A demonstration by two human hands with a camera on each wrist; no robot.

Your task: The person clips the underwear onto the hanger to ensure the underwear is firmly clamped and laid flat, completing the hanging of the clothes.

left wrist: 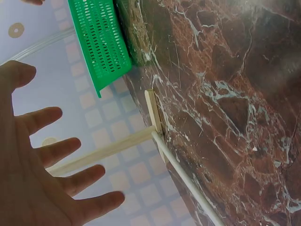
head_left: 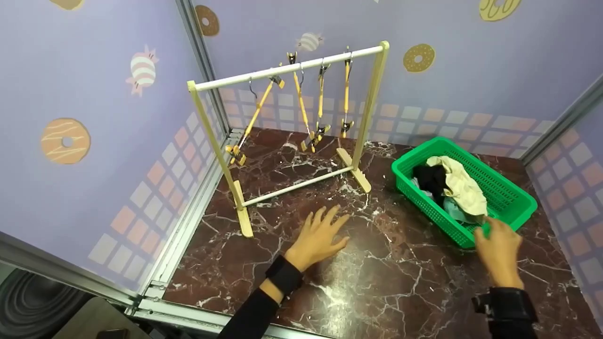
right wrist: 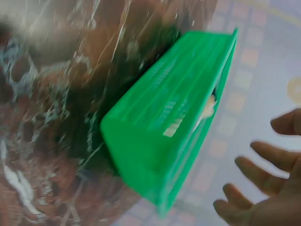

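now right hand (head_left: pixel 498 248), fingers loosely spread, nears green basket (head_left: pixel 511 190) at table's right; left hand (head_left: pixel 318 238) splayed, empty. best pinch cream cloth (head_left: pixel 464 184) by its top fold.

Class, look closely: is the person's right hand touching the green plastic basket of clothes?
Cannot tell. In the head view the right hand overlaps the green plastic basket's near rim; the blurred right wrist view shows its fingers spread beside it, contact unclear.
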